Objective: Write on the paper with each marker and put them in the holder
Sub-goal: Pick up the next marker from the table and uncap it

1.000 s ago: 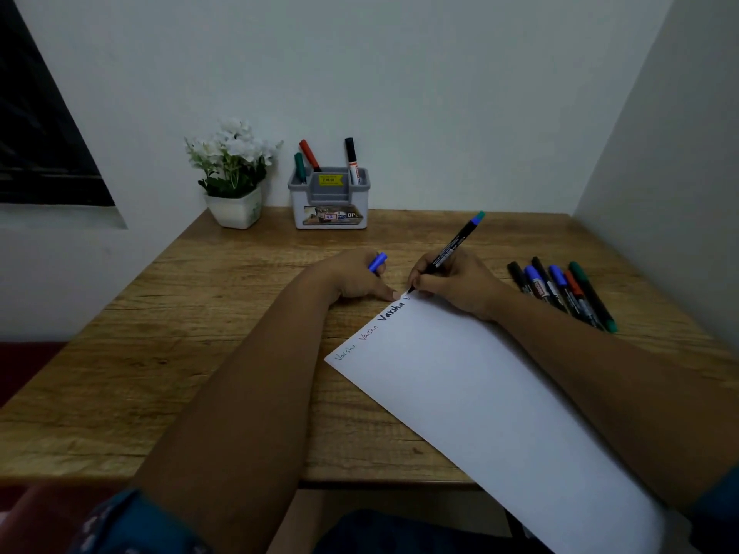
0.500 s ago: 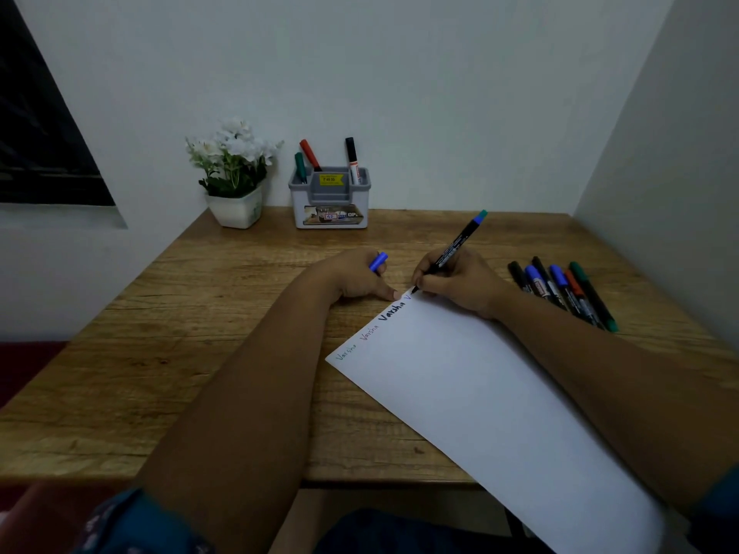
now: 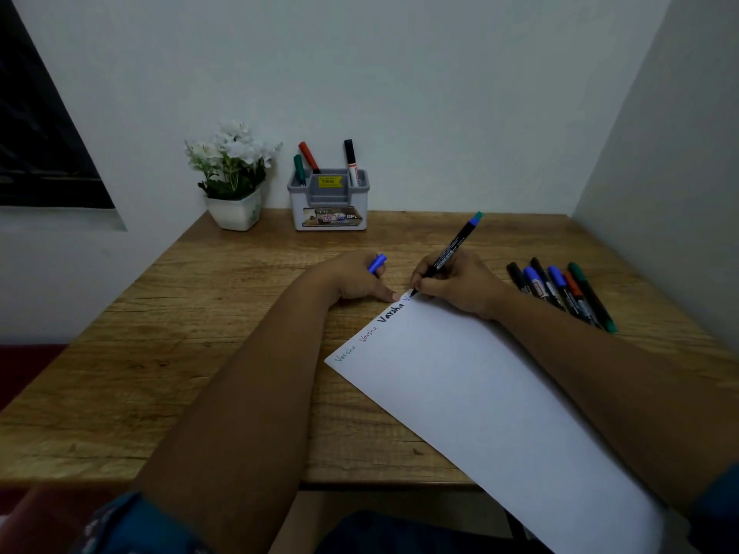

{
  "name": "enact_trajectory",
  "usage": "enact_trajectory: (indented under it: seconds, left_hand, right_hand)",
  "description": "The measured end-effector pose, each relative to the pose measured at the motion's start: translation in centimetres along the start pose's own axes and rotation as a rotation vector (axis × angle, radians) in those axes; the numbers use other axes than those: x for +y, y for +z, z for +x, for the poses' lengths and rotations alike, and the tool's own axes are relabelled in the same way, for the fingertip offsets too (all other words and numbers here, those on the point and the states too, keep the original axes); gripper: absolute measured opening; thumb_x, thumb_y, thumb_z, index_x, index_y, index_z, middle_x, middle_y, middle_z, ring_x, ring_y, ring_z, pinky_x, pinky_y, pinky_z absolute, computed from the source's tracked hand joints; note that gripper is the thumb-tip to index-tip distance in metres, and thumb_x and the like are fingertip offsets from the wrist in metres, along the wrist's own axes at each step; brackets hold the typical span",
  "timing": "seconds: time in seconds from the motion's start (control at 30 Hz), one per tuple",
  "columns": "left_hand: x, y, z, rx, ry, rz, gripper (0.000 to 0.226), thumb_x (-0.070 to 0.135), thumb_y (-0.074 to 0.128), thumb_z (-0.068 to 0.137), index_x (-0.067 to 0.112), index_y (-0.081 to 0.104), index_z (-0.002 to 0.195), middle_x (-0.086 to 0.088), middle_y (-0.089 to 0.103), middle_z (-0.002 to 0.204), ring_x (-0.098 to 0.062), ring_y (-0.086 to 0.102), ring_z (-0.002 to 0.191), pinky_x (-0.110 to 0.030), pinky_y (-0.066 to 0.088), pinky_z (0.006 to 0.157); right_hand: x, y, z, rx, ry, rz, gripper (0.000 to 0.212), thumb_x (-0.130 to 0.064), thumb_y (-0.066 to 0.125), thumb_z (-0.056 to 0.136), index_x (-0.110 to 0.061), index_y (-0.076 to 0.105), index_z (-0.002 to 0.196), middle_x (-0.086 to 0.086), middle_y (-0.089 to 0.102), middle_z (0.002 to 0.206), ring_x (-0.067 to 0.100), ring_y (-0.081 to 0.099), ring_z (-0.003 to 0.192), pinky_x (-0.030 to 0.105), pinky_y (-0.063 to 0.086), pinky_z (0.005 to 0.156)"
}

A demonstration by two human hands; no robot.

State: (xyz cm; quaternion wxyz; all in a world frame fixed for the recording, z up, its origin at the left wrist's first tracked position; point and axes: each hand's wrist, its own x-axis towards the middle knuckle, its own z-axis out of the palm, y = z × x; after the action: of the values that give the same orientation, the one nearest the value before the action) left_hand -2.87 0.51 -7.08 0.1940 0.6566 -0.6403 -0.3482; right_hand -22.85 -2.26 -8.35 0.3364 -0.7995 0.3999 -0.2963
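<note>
A white square pot of white flowers (image 3: 236, 175) is standing at the far left of the light brown wooden table (image 3: 168, 333), against the wall. Just beside it on the right, a grey and white plastic marker holder (image 3: 328, 201) is sitting upright, carrying a green-capped marker (image 3: 299, 168) and a red-capped marker (image 3: 309, 155) in its left side and a black-capped marker (image 3: 350, 159) in its right side. Nearer the person, the left hand (image 3: 356, 279) is gripping a blue marker cap (image 3: 376, 264) in curled fingers, while its thumb is pressing down at the far corner of the white paper sheet (image 3: 480, 413). The sheet is lying at a slant, overhanging the near table edge, with three written words along its top edge in green, red and black. The right hand (image 3: 460, 283) is pinching a black-barrelled marker with a blue end (image 3: 450, 251), tilted, its tip touching the paper just past the black word, where a faint blue stroke is showing. The two hands are lying near each other but apart. Further right, a row of loose capped markers (image 3: 560, 291) in black, blue, red and green is resting side by side on the table.
</note>
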Motion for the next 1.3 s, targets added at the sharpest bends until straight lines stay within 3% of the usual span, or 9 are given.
enact_trajectory:
  seconds: [0.23,0.37,0.6,0.77,0.87,1.0,1.07,1.13,1.3]
  left_hand:
    - [0.1,0.0,-0.2,0.008,-0.002,0.016,0.042,0.035,0.081,0.075,0.018,0.054,0.102,0.002,0.055,0.095,-0.013,0.048,0.080,-0.030,0.038,0.070]
    - [0.1,0.1,-0.1,-0.001,0.003,-0.009,0.038,0.032,0.083,0.073,0.020,0.054,0.094,0.000,0.057,0.093,-0.018,0.051,0.085,-0.034,0.040,0.077]
    - [0.1,0.1,-0.1,0.008,0.004,-0.014,0.038,0.031,0.083,0.073,0.019,0.054,0.095,0.002,0.057,0.091,-0.016,0.051,0.083,-0.033,0.040,0.076]
    - [0.0,0.0,0.0,0.005,-0.014,-0.015,0.037,0.031,0.084,0.071,0.022,0.053,0.089,-0.001,0.058,0.094,-0.019,0.052,0.088,-0.039,0.044,0.087]
    - [0.1,0.0,0.0,0.000,-0.005,-0.015,0.037,0.031,0.084,0.072,0.022,0.053,0.089,0.001,0.057,0.092,-0.017,0.052,0.085,-0.037,0.043,0.083]
    - [0.0,0.0,-0.1,0.001,0.006,-0.005,0.037,0.032,0.084,0.072,0.022,0.053,0.090,0.002,0.056,0.089,-0.016,0.051,0.082,-0.032,0.040,0.074]
    - [0.0,0.0,0.0,0.009,0.008,-0.004,0.037,0.033,0.084,0.071,0.023,0.053,0.089,0.004,0.055,0.088,-0.014,0.050,0.080,-0.031,0.037,0.069]
    - [0.0,-0.1,0.1,0.008,0.004,-0.002,0.038,0.033,0.083,0.072,0.023,0.053,0.091,0.005,0.054,0.088,-0.013,0.049,0.079,-0.030,0.036,0.067]
    - [0.1,0.0,0.0,0.004,0.000,0.007,0.040,0.033,0.083,0.073,0.020,0.054,0.098,0.004,0.055,0.092,-0.012,0.049,0.080,-0.030,0.037,0.068]
  right_hand:
    - [0.0,0.1,0.0,0.013,-0.011,0.009,0.008,-0.004,0.069,0.081,-0.010,0.073,0.079,-0.006,0.071,0.074,-0.001,0.062,0.070,0.015,0.050,0.071]
    - [0.0,-0.1,0.0,0.014,0.006,0.003,0.008,-0.006,0.069,0.080,-0.013,0.073,0.077,0.004,0.073,0.080,0.008,0.065,0.076,0.022,0.052,0.075]
    - [0.0,0.0,-0.1,0.062,0.014,0.006,0.008,-0.004,0.067,0.082,-0.008,0.073,0.080,-0.001,0.071,0.078,-0.003,0.061,0.070,0.007,0.047,0.066]
    - [0.2,-0.2,0.0,0.038,0.011,-0.038,0.006,-0.008,0.068,0.082,-0.010,0.073,0.080,0.001,0.071,0.078,-0.002,0.060,0.070,0.009,0.047,0.065]
    - [0.1,0.0,0.1,0.032,0.015,-0.010,0.007,-0.007,0.067,0.083,-0.010,0.071,0.078,0.001,0.070,0.077,0.002,0.061,0.071,0.014,0.048,0.067]
    - [0.2,0.0,0.2,0.108,0.074,0.385,0.010,-0.003,0.065,0.088,-0.011,0.067,0.082,0.006,0.066,0.077,0.009,0.059,0.065,0.018,0.049,0.063]
    - [0.3,-0.3,0.3,0.076,0.063,0.330,0.001,-0.006,0.071,0.085,-0.005,0.070,0.085,0.007,0.069,0.081,0.008,0.062,0.071,0.015,0.049,0.065]
    - [0.5,-0.6,0.3,0.007,0.066,0.205,0.010,-0.005,0.074,0.081,-0.001,0.072,0.090,0.006,0.072,0.086,0.005,0.064,0.077,0.014,0.050,0.069]
    - [0.4,-0.7,0.2,0.013,0.080,0.187,0.010,0.000,0.065,0.083,-0.005,0.073,0.079,0.009,0.073,0.082,0.010,0.065,0.075,0.030,0.053,0.079]
